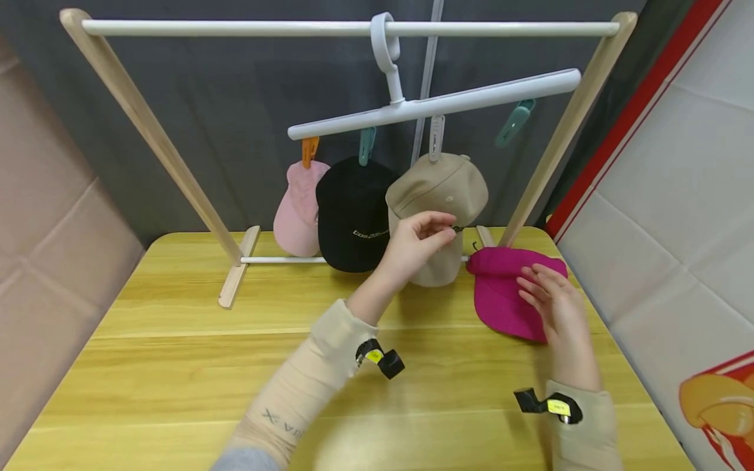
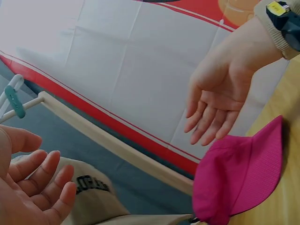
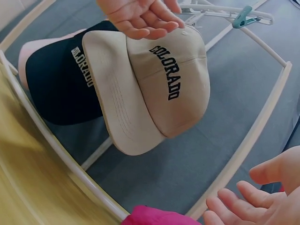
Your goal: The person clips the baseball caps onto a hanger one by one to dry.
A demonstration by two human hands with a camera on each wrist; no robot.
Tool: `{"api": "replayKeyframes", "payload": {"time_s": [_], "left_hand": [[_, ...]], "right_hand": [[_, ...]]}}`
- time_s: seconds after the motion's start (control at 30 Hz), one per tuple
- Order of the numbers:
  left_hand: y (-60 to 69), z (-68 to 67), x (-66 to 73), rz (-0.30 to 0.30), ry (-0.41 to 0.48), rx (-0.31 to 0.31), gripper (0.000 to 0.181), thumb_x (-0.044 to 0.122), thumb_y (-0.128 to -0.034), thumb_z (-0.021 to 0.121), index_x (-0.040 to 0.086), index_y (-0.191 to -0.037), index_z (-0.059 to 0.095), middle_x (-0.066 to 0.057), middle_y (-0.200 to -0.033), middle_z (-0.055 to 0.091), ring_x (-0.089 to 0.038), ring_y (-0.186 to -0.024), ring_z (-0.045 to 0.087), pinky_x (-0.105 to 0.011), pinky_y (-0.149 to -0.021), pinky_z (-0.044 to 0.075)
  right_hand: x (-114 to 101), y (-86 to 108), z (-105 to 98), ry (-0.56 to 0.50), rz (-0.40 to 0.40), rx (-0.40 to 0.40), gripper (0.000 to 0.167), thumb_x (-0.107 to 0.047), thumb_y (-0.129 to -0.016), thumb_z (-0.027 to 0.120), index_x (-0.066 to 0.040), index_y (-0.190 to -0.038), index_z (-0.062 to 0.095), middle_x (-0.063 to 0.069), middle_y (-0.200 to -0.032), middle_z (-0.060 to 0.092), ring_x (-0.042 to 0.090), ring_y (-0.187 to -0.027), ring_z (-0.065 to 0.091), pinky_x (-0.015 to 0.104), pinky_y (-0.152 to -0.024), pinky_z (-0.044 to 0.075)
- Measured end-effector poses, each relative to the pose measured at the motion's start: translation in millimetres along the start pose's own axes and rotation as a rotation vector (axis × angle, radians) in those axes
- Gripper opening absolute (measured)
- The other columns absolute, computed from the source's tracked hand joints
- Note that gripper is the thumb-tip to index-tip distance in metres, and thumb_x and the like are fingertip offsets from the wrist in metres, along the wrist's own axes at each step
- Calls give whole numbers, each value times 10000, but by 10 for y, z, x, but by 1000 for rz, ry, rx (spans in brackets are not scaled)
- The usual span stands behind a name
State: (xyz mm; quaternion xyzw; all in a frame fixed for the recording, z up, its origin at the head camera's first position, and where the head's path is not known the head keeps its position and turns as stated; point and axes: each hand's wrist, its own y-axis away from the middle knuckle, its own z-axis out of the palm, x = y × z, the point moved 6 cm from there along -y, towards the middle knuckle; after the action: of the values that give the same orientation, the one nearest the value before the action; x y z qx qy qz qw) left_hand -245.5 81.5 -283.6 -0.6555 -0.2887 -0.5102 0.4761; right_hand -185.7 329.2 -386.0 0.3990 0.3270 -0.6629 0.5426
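Three caps hang by clips from a white hanger [image 1: 489, 95] that tilts up to the right: pink [image 1: 299, 212], black [image 1: 353, 203] and beige [image 1: 438, 190]. The left hand [image 1: 412, 248], fingers loosely bent and holding nothing, is in front of the beige cap. A magenta cap [image 1: 509, 301] lies on the table at the right, its brim toward the front. Over its right part is the right hand [image 1: 562, 320], relaxed and gripping nothing; the left wrist view shows that hand [image 2: 225, 89] above the cap [image 2: 234, 178]. A teal clip [image 1: 515, 123] hangs without a cap at the hanger's right end.
A wooden rack [image 1: 153, 140] with a white top bar [image 1: 235, 28] stands at the back of the wooden table [image 1: 177, 379]. Its lower bar [image 1: 283, 260] runs behind the caps. A white panel with a red edge [image 1: 665, 163] rises at the right.
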Motion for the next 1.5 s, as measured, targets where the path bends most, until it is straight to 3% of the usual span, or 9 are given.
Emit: {"api": "replayKeyframes", "payload": {"time_s": [0.4, 0.53, 0.67, 0.77, 1.03, 1.23, 1.37, 1.5], "left_hand": [[149, 304, -345, -129, 2, -70, 206, 28, -918, 625, -64, -1100, 647, -184, -980, 679, -237, -855, 662, -331, -738, 544], [193, 410, -458, -175, 1, -93, 202, 46, -917, 633, -48, -1094, 660, -166, -952, 689, -228, -859, 668, -268, -704, 533], [230, 491, -568, -223, 11, -99, 208, 55, -915, 635, -39, -1098, 664, -159, -945, 693, -229, -843, 667, -293, -708, 538], [251, 537, -676, -262, 16, -97, 211, 58, -915, 634, -32, -1103, 667, -135, -935, 698, -215, -827, 671, -336, -724, 543], [300, 618, -1009, -376, -14, -109, 237, 118, -926, 632, -3, -1128, 663, -62, -923, 700, -142, -796, 662, -281, -700, 538], [300, 659, -1225, -429, -27, -82, 265, 129, -921, 635, -6, -1148, 654, -60, -932, 696, -199, -831, 667, -416, -779, 536], [305, 681, -1353, -467, -47, -61, 284, 144, -922, 629, -6, -1163, 644, -55, -936, 689, -225, -858, 659, -437, -804, 527], [317, 690, -1456, -506, -59, -28, 263, 147, -932, 608, 8, -1153, 645, -45, -936, 672, -255, -890, 643, -417, -802, 527]], "right_hand": [[-69, 42, -120, 87, 6, -2, 154, -128, -977, 550, -148, -1019, 697, -33, -1016, 687, 117, -900, 669, 235, -751, 534], [-88, 53, -168, 112, 12, -6, 167, -108, -979, 544, -157, -1015, 699, -52, -1016, 683, 94, -899, 657, 221, -744, 526], [-115, 64, -233, 154, 8, 5, 188, -103, -982, 537, -194, -999, 701, -77, -1021, 672, 71, -904, 641, 207, -747, 513], [-134, 71, -288, 184, 6, 34, 188, -112, -977, 548, -215, -982, 705, -91, -1002, 669, 55, -895, 636, 195, -747, 507], [-121, 63, -438, 264, 42, 132, 153, -143, -969, 566, -249, -947, 675, -145, -958, 638, 7, -877, 606, 160, -736, 484], [-46, 39, -593, 335, 136, 231, 141, -176, -966, 571, -286, -953, 659, -188, -922, 622, 4, -888, 557, 154, -732, 449], [-19, 38, -684, 398, 186, 296, 116, -210, -968, 568, -266, -1054, 622, -203, -955, 588, 14, -918, 521, 170, -754, 421], [-9, 44, -730, 438, 217, 337, 218, -228, -970, 561, -192, -1185, 563, -147, -1035, 535, 46, -927, 496, 185, -757, 424]]}}
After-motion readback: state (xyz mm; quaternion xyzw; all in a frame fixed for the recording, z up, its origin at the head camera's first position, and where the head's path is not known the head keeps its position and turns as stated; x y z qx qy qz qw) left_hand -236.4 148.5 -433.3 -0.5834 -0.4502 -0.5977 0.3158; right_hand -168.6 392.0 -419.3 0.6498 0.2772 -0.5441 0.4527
